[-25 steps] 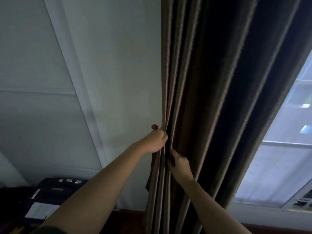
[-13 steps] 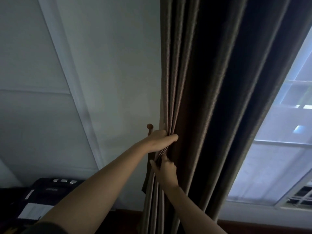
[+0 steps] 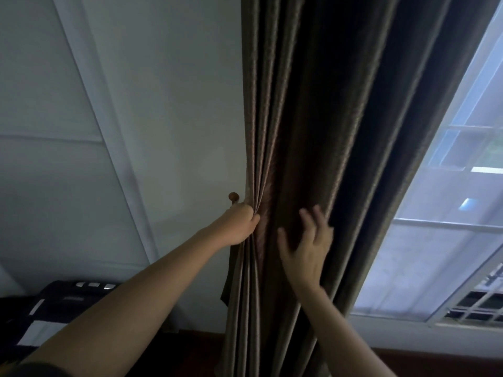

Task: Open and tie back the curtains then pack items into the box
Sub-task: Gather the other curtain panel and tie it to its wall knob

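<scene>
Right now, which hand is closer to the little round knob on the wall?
Left. The left hand grips the curtain folds just under the knob; the right hand is open, farther right, in front of the curtain's middle.

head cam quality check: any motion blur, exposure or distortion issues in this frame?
Head view: right hand is motion-blurred, its fingers smeared, while the left hand gripping the curtain is sharp. Head view: the backlit window is bright and washed, and the curtain's right folds go near black. Head view: the wide-angle lens leans the wall trim diagonally.
</scene>
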`<state>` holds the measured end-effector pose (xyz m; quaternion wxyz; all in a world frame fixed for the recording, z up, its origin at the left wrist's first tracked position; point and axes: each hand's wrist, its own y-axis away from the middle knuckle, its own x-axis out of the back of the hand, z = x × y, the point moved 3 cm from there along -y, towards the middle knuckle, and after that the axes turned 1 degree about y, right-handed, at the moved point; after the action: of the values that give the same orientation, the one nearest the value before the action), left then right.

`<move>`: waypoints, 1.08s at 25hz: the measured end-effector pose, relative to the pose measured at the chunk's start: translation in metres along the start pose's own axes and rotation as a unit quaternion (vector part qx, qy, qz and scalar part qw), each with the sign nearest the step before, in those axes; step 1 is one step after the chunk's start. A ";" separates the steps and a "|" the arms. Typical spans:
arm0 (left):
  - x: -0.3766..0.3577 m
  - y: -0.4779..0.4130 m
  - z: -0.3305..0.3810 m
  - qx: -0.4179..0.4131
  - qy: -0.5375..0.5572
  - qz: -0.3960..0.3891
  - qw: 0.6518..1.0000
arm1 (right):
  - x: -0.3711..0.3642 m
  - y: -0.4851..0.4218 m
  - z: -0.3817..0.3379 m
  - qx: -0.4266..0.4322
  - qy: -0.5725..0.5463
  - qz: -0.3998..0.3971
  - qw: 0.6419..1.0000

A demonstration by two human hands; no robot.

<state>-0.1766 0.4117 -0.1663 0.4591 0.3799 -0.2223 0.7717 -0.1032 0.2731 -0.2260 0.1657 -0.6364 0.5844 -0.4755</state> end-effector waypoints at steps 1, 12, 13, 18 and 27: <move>0.001 -0.001 -0.002 0.010 0.010 0.009 1.000 | 0.010 -0.020 0.000 -0.011 -0.024 0.050 0.998; -0.005 -0.009 -0.002 -0.008 0.073 -0.003 0.997 | -0.018 -0.043 0.030 -0.134 -0.064 -0.253 0.956; -0.005 -0.012 -0.003 -0.005 0.078 -0.007 0.997 | -0.022 -0.025 0.028 -0.123 -0.070 -0.287 0.948; -0.010 -0.017 0.001 -0.002 0.096 -0.051 0.994 | -0.037 0.006 0.019 -0.094 -0.101 -0.414 0.900; -0.017 -0.009 0.018 -0.005 0.077 -0.054 0.996 | -0.032 0.010 0.017 -0.085 -0.094 -0.440 0.889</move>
<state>-0.1572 0.3945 -0.1686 0.5176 0.3285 -0.1690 0.7718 -0.0914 0.2936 -0.2551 -0.0611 -0.8818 0.2639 -0.3860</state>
